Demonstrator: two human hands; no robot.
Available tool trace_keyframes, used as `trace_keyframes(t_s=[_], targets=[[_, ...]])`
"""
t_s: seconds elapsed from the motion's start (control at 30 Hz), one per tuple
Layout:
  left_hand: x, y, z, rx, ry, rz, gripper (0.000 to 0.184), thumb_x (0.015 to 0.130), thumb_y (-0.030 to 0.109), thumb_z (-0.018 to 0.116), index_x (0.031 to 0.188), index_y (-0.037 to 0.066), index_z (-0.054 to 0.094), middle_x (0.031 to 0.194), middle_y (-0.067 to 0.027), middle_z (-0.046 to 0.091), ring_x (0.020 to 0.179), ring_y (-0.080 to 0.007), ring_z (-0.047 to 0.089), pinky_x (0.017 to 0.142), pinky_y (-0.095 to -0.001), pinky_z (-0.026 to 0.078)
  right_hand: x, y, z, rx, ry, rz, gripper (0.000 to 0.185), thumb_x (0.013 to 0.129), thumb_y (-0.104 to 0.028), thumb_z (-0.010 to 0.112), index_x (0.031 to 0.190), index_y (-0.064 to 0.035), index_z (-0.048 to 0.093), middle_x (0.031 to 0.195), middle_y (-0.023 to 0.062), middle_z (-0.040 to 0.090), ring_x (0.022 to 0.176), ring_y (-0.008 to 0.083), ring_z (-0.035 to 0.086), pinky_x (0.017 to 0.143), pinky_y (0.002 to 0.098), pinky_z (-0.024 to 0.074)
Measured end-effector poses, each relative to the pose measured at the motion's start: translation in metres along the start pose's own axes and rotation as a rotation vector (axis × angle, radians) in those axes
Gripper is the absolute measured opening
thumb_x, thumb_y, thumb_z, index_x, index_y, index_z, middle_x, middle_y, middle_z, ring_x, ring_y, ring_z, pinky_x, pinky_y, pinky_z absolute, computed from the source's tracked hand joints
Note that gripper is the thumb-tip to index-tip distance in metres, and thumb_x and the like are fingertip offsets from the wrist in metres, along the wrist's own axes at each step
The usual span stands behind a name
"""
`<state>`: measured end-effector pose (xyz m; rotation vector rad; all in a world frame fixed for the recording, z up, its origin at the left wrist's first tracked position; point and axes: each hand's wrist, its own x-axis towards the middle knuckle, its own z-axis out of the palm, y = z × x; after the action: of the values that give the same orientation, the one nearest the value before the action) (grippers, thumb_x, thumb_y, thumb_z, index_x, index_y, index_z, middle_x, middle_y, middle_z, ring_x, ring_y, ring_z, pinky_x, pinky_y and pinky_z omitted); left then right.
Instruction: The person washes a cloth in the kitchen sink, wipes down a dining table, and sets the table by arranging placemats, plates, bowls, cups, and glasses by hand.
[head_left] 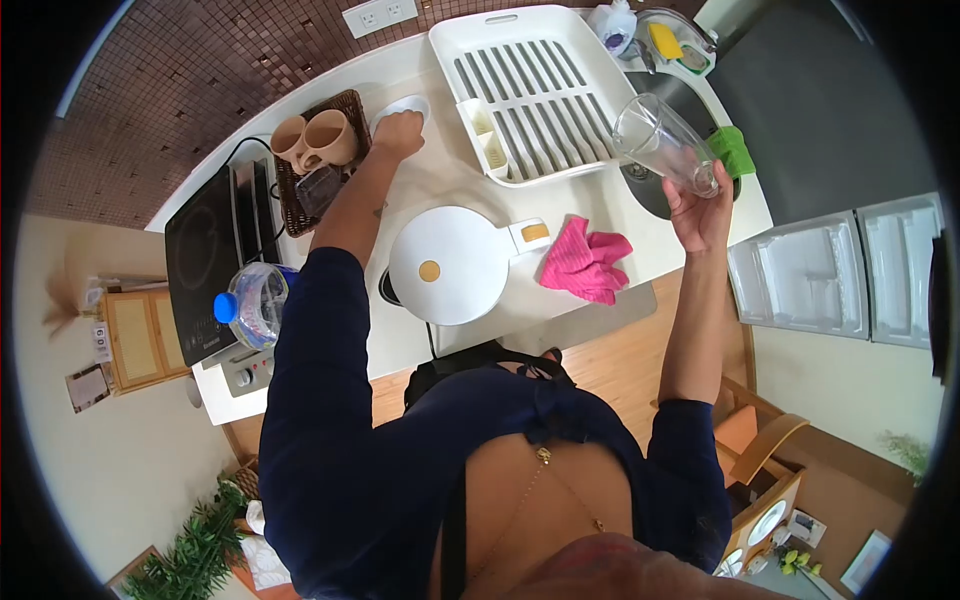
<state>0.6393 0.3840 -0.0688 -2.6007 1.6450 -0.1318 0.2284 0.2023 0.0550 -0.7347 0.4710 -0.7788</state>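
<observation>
My right hand [700,212] is closed round the base of a clear glass [662,140], tilted over the sink [655,200] with its rim toward the dish rack [540,90]. At the back of the counter, my left hand [400,135] has its fingers curled at a small white dish [410,104], partly covering it; whether it grips the dish cannot be made out. A white round lidded pan [450,265] sits in front, between my arms. Beside its handle lies a crumpled pink cloth [585,262].
A wicker basket [296,205] with brown mugs [330,138] stands left of my left forearm. Further left are a blue-capped bottle [258,308] and a black cooktop [202,250]. A green cloth [732,151] hangs at the sink's right edge; a yellow sponge [664,41] is behind.
</observation>
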Motion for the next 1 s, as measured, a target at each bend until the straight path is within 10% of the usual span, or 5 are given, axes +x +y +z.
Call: trace_keyframes(t_s=[0.4,0.67,0.7,1.0], targets=[[0.036,-0.022,-0.139,-0.43,0.569,-0.321,0.03,0.062,0.035,0.069,0.075,0.008,0.067,0.075,-0.0159,0.065,0.075,-0.0302,0.064,0.072,-0.0364,0.05,-0.062,-0.014,-0.047,0.294,-0.024,-0.133,0.056,0.082,-0.034,0.055,0.114,0.0099,0.042,0.113,0.0291,0.05,0.097,0.0358,0.057,0.075,0.035,0.0558],[0.147,0.119,-0.222,-1.929,0.228,-0.099,0.008,0.079,0.009,0.057,0.086,0.004,0.057,0.071,-0.0038,0.058,0.059,-0.0122,0.056,0.048,-0.0233,0.051,-0.077,-0.063,-0.1,0.23,0.329,-0.273,0.054,0.078,-0.035,0.061,0.11,0.0048,0.045,0.113,0.0231,0.052,0.098,0.0332,0.057,0.082,0.038,0.0524],[0.178,0.13,-0.203,-2.065,0.058,-0.026,0.018,0.089,0.017,0.046,0.098,0.003,0.055,0.087,-0.0085,0.06,0.077,-0.0167,0.061,0.064,-0.0265,0.055,-0.082,-0.072,-0.093,0.164,0.324,-0.315,0.051,0.075,-0.035,0.065,0.105,0.0027,0.047,0.109,0.0207,0.055,0.096,0.0335,0.057,0.084,0.039,0.0504],[0.178,0.296,-0.179,-1.96,0.073,-0.141,0.022,0.08,0.016,0.06,0.099,0.005,0.056,0.094,-0.0048,0.055,0.087,-0.0153,0.05,0.071,-0.0267,0.044,-0.111,-0.14,-0.194,0.227,0.317,-0.304,0.045,0.073,-0.032,0.068,0.102,-0.005,0.047,0.105,0.0182,0.053,0.096,0.0329,0.056,0.08,0.0395,0.0525]])
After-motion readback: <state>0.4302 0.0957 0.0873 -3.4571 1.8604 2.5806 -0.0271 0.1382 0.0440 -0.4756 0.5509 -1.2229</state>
